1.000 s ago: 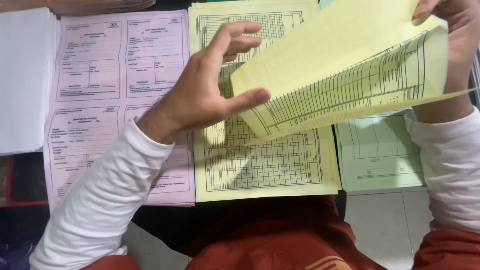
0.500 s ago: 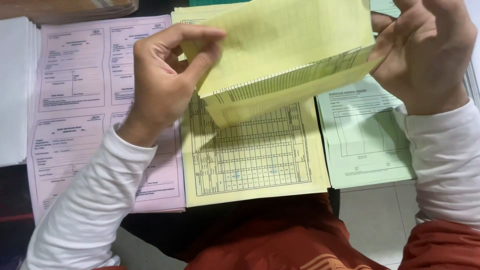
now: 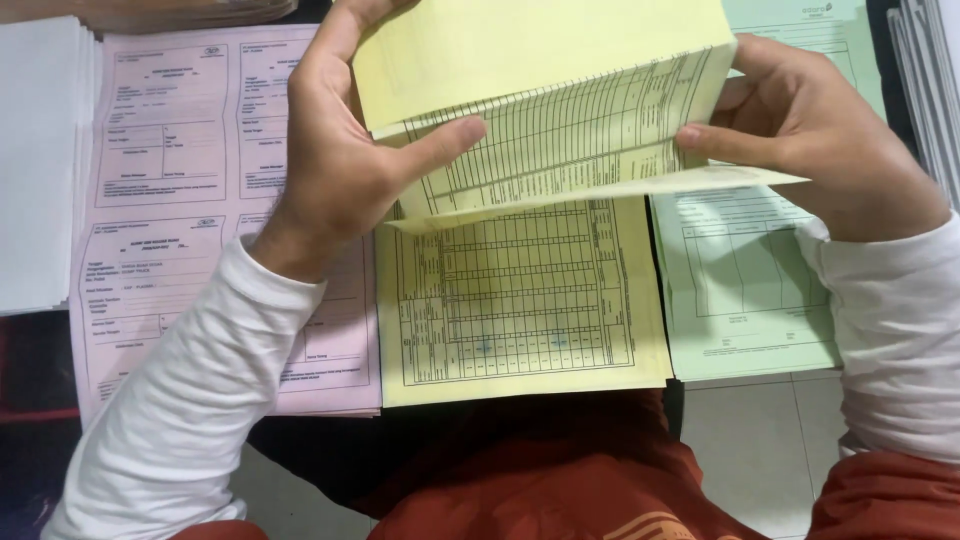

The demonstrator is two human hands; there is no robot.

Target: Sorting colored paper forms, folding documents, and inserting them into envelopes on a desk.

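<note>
A white paper stack (image 3: 40,160) lay at the far left of the table (image 3: 30,360). Beside it lay a pink form stack (image 3: 165,200). The left hand (image 3: 340,160) gripped the left edge of a folded yellow sheet (image 3: 560,110), fingers clamped on it with the thumb pressed on the printed face. The sheet was held raised above the yellow form stack (image 3: 520,300) at the centre. The right hand (image 3: 820,140) pinched the sheet's right edge, fingers closed on it. A green form stack (image 3: 750,280) lay at the right.
</note>
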